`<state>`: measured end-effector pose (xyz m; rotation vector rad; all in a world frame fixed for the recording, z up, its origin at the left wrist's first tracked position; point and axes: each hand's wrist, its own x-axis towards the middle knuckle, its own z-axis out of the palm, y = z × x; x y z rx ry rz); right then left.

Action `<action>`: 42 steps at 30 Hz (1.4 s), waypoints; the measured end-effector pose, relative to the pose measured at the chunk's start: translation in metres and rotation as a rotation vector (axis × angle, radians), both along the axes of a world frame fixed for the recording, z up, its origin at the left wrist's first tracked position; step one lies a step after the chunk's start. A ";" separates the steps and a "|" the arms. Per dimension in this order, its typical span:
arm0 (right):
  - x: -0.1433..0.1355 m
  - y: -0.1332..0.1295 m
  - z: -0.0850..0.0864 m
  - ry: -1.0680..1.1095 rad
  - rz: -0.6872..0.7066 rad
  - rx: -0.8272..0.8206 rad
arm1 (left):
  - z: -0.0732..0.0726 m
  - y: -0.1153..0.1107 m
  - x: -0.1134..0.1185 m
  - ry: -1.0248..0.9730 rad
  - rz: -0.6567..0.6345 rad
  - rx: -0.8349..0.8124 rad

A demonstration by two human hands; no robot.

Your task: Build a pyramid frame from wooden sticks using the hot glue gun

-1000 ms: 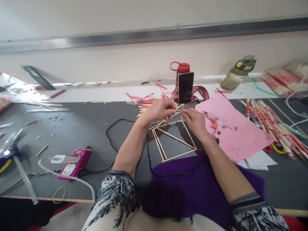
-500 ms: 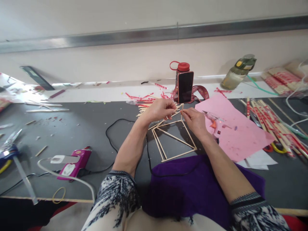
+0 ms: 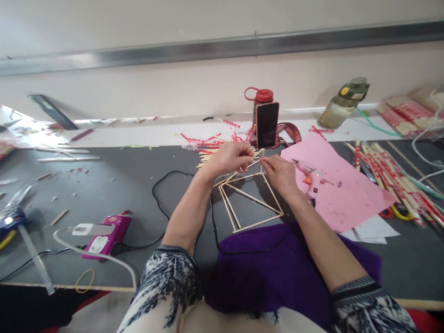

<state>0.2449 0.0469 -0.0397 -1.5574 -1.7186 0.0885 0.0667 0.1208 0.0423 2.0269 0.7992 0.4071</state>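
A frame of thin wooden sticks (image 3: 255, 200) lies on the dark grey table, with a diagonal stick across it and short sticks rising at its far side. My right hand (image 3: 278, 172) pinches a short upright stick (image 3: 262, 155) at the frame's far right corner. Over the frame's far left part is my left hand (image 3: 233, 158), its fingers pinched together on a thin stick that points toward the upright one. Its fingertips hide part of that stick. Behind my left hand lies a pile of loose sticks (image 3: 205, 158).
A glue gun (image 3: 307, 175) rests on pink paper (image 3: 342, 194) at the right. A phone (image 3: 267, 125) leans on a red-capped bottle (image 3: 264, 95). Purple cloth (image 3: 263, 273) lies in front, a black cable (image 3: 212, 222) beside the frame, and a pink power strip (image 3: 110, 236) at left.
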 end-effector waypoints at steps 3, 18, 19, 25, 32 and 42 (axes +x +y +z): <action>-0.001 -0.001 0.001 0.004 -0.002 0.002 | -0.001 0.001 0.000 -0.002 0.002 -0.009; -0.002 0.001 -0.003 -0.007 -0.037 -0.022 | -0.003 0.001 0.000 -0.012 0.015 0.009; -0.002 0.001 -0.003 -0.004 -0.037 -0.022 | -0.003 0.000 0.000 -0.009 0.018 0.027; -0.001 -0.002 -0.002 -0.001 -0.042 -0.030 | -0.007 0.001 0.002 -0.049 0.038 0.138; -0.005 -0.005 0.006 0.061 -0.063 -0.056 | -0.012 0.004 0.002 -0.043 0.047 0.179; -0.004 -0.005 0.010 0.081 -0.057 -0.078 | -0.009 0.002 0.003 0.004 0.048 0.244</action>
